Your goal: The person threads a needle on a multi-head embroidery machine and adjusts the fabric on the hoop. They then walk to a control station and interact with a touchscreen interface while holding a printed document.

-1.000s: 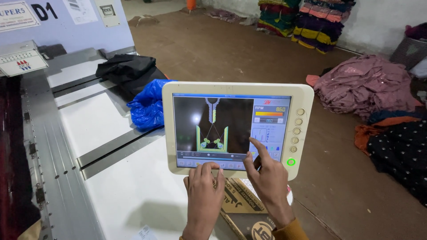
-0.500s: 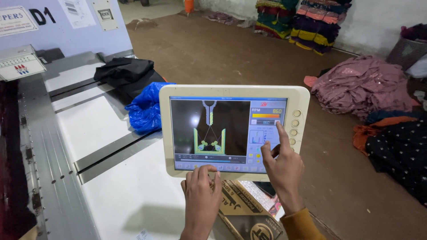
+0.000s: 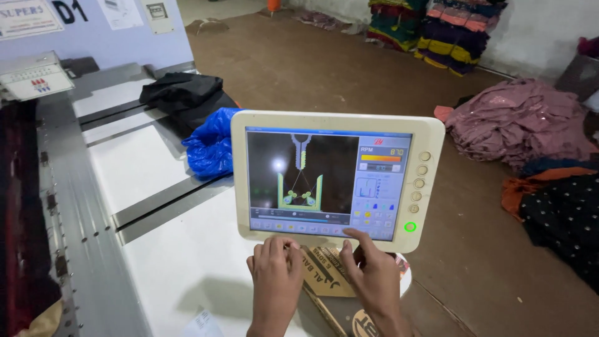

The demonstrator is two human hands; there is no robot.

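A cream-framed touch-screen control panel (image 3: 430, 131) stands at the edge of a white machine table (image 3: 156, 249). Its screen (image 3: 327, 181) shows a dark diagram and coloured icons, with round buttons and a green lit one (image 3: 410, 226) down its right side. My left hand (image 3: 274, 281) rests against the panel's lower frame, fingers curled, holding nothing. My right hand (image 3: 372, 274) reaches up with its index finger touching the bottom row of the screen. Under both hands lies a brown cardboard piece (image 3: 324, 274).
A blue plastic bag (image 3: 212, 143) and black cloth (image 3: 184, 97) lie on the table behind the panel. Grey metal rails (image 3: 68, 212) run along the left. On the brown floor are pink fabric (image 3: 521, 122), dark dotted fabric (image 3: 561, 218) and stacked coloured cloth (image 3: 437, 31).
My right hand has dropped from the screen's right side to its bottom row. The view has shifted, so the panel sits further right in the picture. The left hand stays at the lower frame.
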